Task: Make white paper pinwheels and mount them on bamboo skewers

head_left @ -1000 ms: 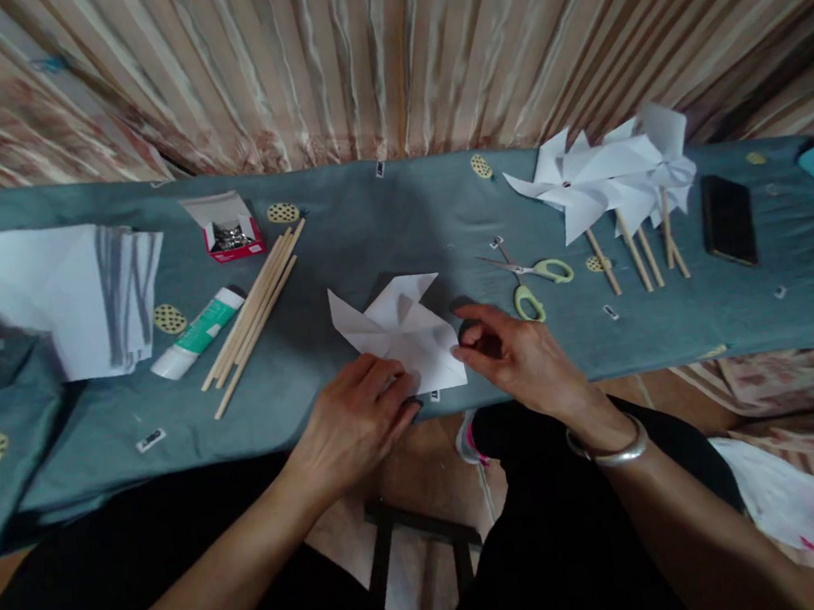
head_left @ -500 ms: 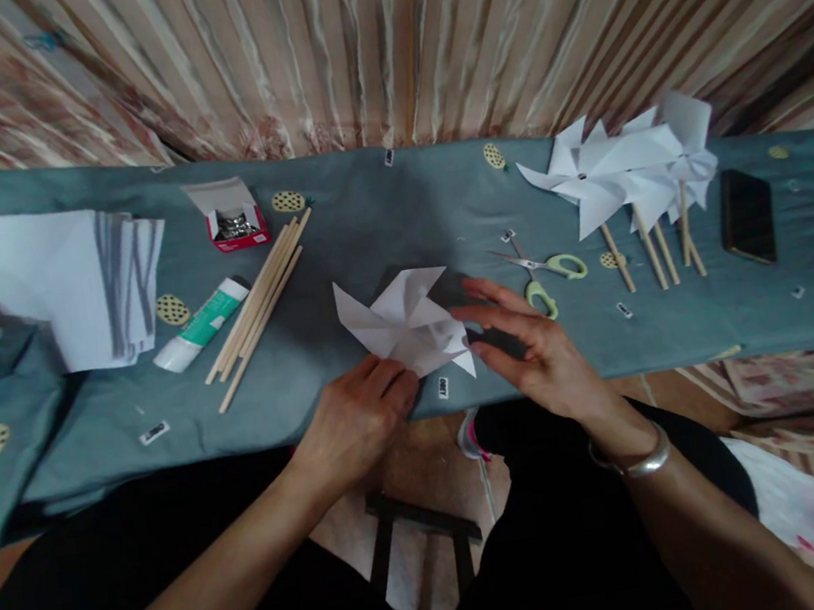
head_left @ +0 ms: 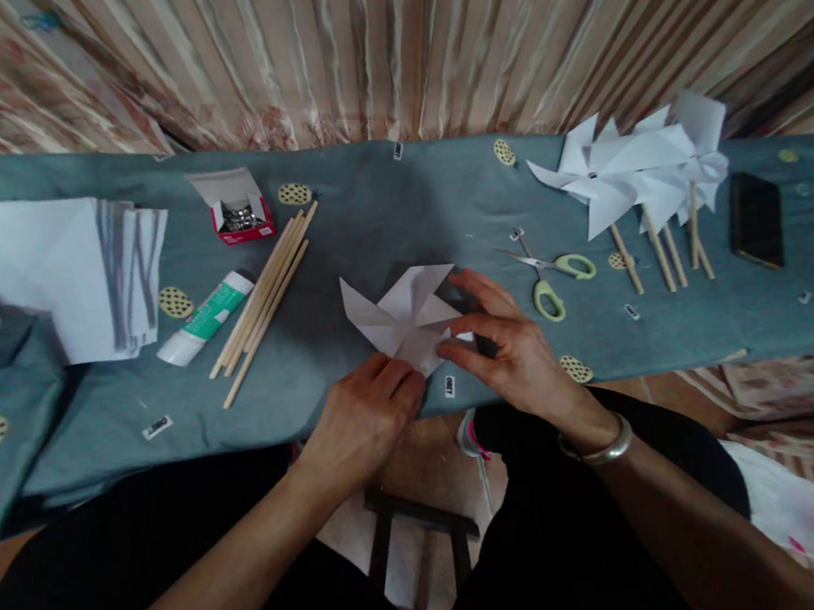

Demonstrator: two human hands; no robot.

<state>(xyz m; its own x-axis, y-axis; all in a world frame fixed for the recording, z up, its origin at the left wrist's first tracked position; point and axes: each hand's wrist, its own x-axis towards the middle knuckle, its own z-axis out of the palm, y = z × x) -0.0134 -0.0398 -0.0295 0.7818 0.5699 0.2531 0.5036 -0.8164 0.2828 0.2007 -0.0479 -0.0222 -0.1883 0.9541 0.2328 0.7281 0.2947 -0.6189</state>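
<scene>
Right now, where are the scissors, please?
In the head view, the scissors lie right of centre, between the right hand and the pinwheels on sticks.

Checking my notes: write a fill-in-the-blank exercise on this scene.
The left hand and right hand touch a pinwheel of white ____.
The silver bangle circles the ____ wrist.
The mounted pinwheels lie to the ____ of the dark phone.
The open box has a ____ front.
Missing words: paper; right; left; red.

Tablecloth label point(head_left: 450, 387): "OBEY" probably, sideways | green-white tube point(head_left: 206, 319), red box point(head_left: 246, 233): print illegible
</scene>
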